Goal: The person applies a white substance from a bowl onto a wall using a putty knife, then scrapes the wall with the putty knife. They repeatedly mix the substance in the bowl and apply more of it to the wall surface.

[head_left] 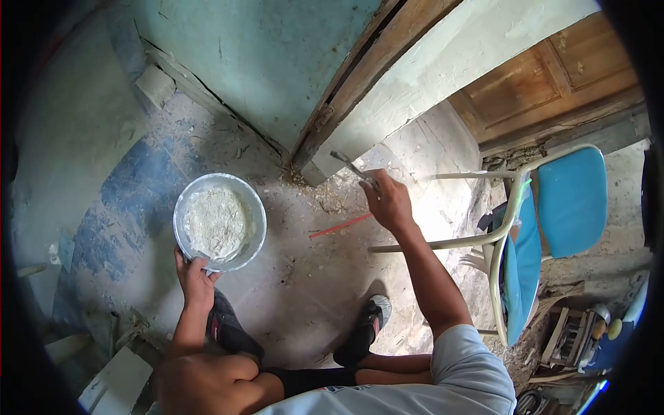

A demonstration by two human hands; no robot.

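Small print on the shirt hem [346,389] at the bottom of the frame is too blurred to read. Left of centre, the left hand [196,280] pinches the near rim of a metal bowl [181,207] of white powder, thumb over the edge. At centre, the right hand [389,202] is closed around a thin metal tool [353,168] that points at the foot of the door frame [311,155].

Shows dull, matt metal in the bowl [179,225], heaped with coarse, crumbly white powder [218,225], and thin grey metal in the scraper [349,166]. Adds rough, dusty concrete for the floor [304,277], cracked matt paint on the wall [277,62] and worn bare wood for the door [553,76]. Pairs smooth blue plastic with cream tubing on the chair [570,200].
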